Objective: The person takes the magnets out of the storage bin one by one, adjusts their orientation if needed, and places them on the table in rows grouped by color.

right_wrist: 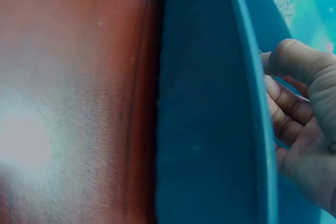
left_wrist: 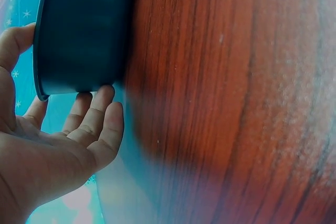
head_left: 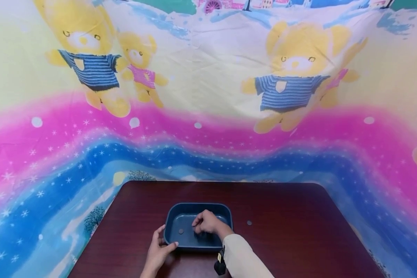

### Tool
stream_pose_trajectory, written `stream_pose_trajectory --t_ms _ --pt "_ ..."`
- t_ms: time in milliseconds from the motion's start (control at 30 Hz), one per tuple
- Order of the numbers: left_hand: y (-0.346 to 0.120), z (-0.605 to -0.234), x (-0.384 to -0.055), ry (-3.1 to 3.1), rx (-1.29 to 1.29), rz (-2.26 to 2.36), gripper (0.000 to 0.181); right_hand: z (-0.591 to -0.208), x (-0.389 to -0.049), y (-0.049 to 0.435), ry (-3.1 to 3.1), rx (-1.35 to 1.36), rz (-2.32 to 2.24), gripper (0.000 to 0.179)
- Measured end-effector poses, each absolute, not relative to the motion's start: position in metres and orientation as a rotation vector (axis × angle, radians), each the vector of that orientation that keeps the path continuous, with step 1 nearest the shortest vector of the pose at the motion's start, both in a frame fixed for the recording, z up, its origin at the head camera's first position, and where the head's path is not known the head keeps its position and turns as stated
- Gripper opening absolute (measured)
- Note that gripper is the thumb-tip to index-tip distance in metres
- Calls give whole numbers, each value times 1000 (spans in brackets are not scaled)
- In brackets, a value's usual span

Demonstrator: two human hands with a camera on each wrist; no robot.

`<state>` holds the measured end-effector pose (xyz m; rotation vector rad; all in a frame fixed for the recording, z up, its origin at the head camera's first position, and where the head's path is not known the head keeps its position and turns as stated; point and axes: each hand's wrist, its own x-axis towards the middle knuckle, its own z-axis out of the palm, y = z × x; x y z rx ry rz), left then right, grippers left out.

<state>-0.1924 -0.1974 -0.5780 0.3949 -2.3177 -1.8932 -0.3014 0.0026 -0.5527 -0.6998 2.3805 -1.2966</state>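
Note:
A dark blue rectangular tray [head_left: 199, 247] with raised walls stands on the table. My left hand [head_left: 157, 249] holds its near left corner, thumb at the front rim and fingers against the left end wall; in the left wrist view those fingertips touch the wall [left_wrist: 79, 40]. Inside the tray, my right hand [head_left: 207, 223] reaches in over the near right side, thumb and forefinger pinching a small coin, mostly hidden by the fingers. The tray's wall partly covers this hand [right_wrist: 304, 114] in the right wrist view. Another coin [head_left: 181, 231] lies on the tray floor, left of the right hand.
To the right of the tray, a coin [head_left: 249, 222] lies on the dark red-brown wooden table [head_left: 292, 235]. A patterned cloth [head_left: 208, 96] with printed bears hangs behind the table and along its sides. A small black object [head_left: 220, 264] hangs at the right sleeve.

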Motion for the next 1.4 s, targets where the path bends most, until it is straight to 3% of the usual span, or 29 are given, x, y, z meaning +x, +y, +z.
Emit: stream_pose_trajectory --t_ms 533,1400 --pt "-196 -581 -195 -2310 356 -1905 81 -550 -300 12 2409 -781 -1306 14" --pt "-197 -582 -195 -2379 373 -1867 80 -529 -269 99 2454 -776 -1480 14"
